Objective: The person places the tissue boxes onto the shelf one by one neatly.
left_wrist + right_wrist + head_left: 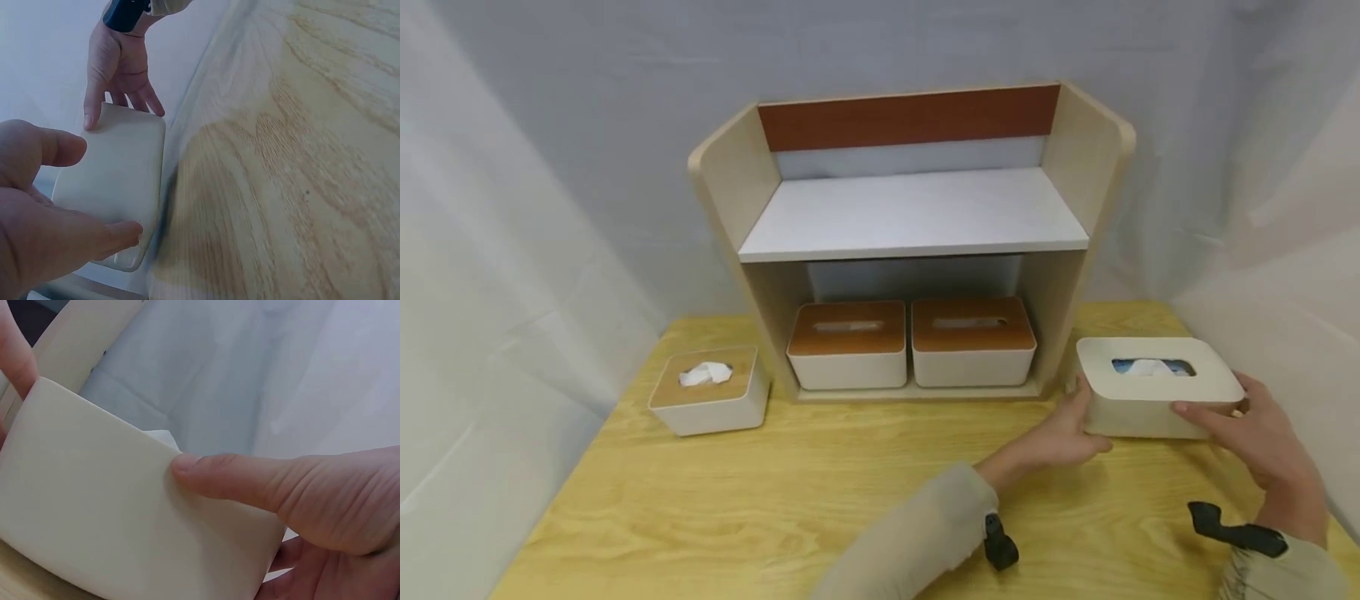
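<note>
A white tissue box [1150, 417] with a cream top and a tissue poking from its oval slot is at the right of the table, held between both hands. My left hand [1063, 429] holds its left end, thumb near the top edge and fingers low on the front. The right hand [1262, 433] grips the opposite end, its thumb pressing the front face, as the right wrist view also shows. Some right fingers are hidden behind the box. In the left wrist view, the box's plain face [122, 169] lies close over the tabletop.
A two-tier shelf [917, 217] stands at the back; two brown-topped tissue boxes [848, 367] [973, 367] sit side by side in its lower tier. Left of it, a wood-topped tissue box [711, 412] rests on the wooden table [760, 500]. Pale sheeting [1285, 275] borders the right side.
</note>
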{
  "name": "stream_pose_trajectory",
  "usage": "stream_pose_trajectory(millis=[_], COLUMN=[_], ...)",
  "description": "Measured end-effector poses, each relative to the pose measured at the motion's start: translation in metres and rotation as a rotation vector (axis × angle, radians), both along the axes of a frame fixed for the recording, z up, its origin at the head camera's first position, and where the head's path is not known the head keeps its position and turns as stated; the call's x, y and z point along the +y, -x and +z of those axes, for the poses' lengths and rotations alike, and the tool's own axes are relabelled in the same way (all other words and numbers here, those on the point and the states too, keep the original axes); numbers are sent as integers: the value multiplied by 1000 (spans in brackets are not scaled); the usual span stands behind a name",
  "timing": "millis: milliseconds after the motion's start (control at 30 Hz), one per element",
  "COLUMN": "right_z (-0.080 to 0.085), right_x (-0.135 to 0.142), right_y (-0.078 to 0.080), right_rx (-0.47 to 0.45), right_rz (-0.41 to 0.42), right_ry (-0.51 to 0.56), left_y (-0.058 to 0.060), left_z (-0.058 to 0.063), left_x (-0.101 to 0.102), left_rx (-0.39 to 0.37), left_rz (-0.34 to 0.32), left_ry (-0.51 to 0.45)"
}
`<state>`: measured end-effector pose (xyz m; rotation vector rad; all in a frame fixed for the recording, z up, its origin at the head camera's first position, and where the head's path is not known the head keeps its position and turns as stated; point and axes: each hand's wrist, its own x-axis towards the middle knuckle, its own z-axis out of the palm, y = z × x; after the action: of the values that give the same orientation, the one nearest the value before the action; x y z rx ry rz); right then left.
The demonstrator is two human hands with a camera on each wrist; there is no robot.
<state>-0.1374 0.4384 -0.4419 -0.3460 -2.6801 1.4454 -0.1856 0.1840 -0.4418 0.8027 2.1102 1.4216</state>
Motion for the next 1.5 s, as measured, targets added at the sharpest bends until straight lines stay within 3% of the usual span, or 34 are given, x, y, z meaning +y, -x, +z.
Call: stream_pose_trajectory(millis=[167, 333, 633, 800, 967, 1133, 1300, 1500], right_z=[21, 42, 60, 72, 88, 108, 129, 153], right_x=[-9, -10, -19, -34, -52, -72, -99, -129], right_y=[-8, -19, -35, -42, -46, -50, -50, -38], right_rx=[4, 19, 234, 265, 267, 387, 491, 645], right_rz=[-68, -77, -40, -73, -58, -15, -29, 19], right_ry=[-81, -161, -203, -220, -198, -143, -58, -88], left_y=[-8, -24, -51, -60, -67, -72, -74, -64], left_z=[12, 28, 46, 57, 69, 86, 106, 123], left_x=[-9, -24, -49, -67, -85, -104, -123, -140], left_rx=[12, 9, 112, 141, 203, 258, 404, 546], left_rz=[-13, -22, -15, 32, 123, 185, 252, 291], left_ry=[-3, -24, -89, -154, -225, -271, -333, -399])
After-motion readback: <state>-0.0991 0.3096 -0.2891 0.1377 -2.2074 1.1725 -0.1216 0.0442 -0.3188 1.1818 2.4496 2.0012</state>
